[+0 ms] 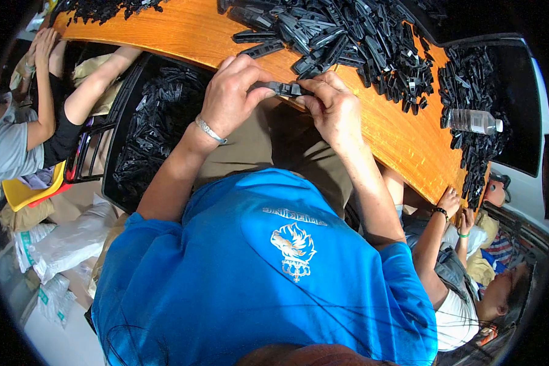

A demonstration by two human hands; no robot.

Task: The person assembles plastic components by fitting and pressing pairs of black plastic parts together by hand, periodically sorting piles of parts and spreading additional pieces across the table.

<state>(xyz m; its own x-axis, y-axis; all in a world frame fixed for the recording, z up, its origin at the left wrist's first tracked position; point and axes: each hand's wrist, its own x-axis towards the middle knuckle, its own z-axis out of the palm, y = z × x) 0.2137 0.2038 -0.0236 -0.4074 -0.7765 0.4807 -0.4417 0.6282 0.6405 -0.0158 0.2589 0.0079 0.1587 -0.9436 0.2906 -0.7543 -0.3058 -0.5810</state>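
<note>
Between my two hands, at the near edge of the wooden table [384,137], is a small, narrow black plastic part [285,88]. The fingertips of my left hand [235,91] pinch one end of it. At the other end, my right hand [334,108] grips it between thumb and fingers. My fingers cover both ends, so its full shape is hidden. Just beyond my hands lies a heap of similar elongated black plastic parts [341,36], a few loose ones near my left fingers.
Left of my legs, a black bin [108,171] holds many black parts. More black pieces [107,7] lie at the table's far left. A clear plastic bottle [474,122] rests on parts at the right. Co-workers sit left and right; one person's hand [449,201] touches the table edge.
</note>
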